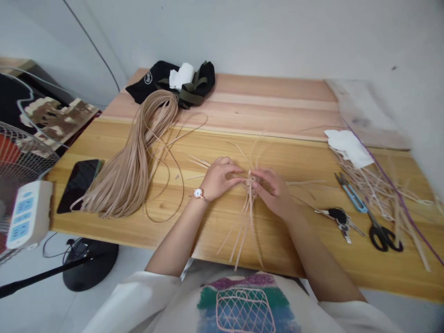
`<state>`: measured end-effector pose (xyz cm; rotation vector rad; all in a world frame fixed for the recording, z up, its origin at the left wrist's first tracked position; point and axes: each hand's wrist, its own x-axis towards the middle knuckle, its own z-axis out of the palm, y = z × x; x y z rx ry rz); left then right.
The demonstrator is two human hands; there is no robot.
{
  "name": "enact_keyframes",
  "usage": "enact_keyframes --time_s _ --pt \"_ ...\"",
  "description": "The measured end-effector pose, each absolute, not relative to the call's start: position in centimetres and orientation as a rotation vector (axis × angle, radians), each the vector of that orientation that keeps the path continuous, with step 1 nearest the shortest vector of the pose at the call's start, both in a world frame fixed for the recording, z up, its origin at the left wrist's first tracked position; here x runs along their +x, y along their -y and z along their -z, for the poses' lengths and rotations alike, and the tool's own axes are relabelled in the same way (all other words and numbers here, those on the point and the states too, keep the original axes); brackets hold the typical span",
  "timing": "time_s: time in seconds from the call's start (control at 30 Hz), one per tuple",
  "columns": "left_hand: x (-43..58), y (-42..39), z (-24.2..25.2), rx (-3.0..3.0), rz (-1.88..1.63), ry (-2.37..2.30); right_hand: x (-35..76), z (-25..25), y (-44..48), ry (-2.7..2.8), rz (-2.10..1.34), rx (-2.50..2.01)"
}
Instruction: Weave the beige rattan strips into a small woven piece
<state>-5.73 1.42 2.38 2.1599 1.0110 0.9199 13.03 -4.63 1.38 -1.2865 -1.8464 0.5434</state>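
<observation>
Between my hands, near the middle of the wooden table point(166, 236), is a small piece of weaving point(250, 186) made of thin beige strips. Loose strip ends point(244, 231) fan out from it toward me and to both sides. My left hand point(222, 177), with a watch on its wrist, pinches a strip at the weaving's left edge. On the other side my right hand point(272, 187) has its thumb and fingers closed on the woven part. The fingers cover some of the weave, so its exact pattern is hidden.
Left lies a long bundle of beige strips point(130, 162), beside a phone point(79, 185). A black bag point(163, 76) sits at the back. To the right are keys point(342, 219), blue-handled snips point(354, 194), black scissors point(381, 235), strip scraps and white tissue point(350, 148). A power strip point(29, 215) stands far left.
</observation>
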Motion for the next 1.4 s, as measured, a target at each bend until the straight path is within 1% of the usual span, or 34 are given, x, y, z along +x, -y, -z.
enact_keyframes --time_s 0.13,0.5,0.73,0.9,1.17,1.4 --pt "-5.5 -1.0 -2.6 2.108 -0.853 -1.015 13.0 -1.4 4.7 1.828 -0.568 -1.280" --pt "-4.8 -0.1 -2.9 1.921 -0.856 -0.948 12.9 -1.8 4.8 1.824 -0.565 -1.262" --pt "-3.6 0.7 -2.4 1.703 -0.968 -1.067 12.8 -1.9 4.8 1.848 -0.527 -1.241" --pt "-2.9 1.0 -1.7 1.650 -1.012 -1.065 12.9 -1.4 4.7 1.791 -0.556 -1.341" --pt "-2.3 1.6 -1.1 1.856 -1.100 -1.125 12.7 -1.4 4.9 1.786 -0.344 -1.618" --pt "-1.8 2.2 -1.0 1.947 -1.251 -1.143 12.5 -1.4 4.9 1.654 -0.299 -1.655"
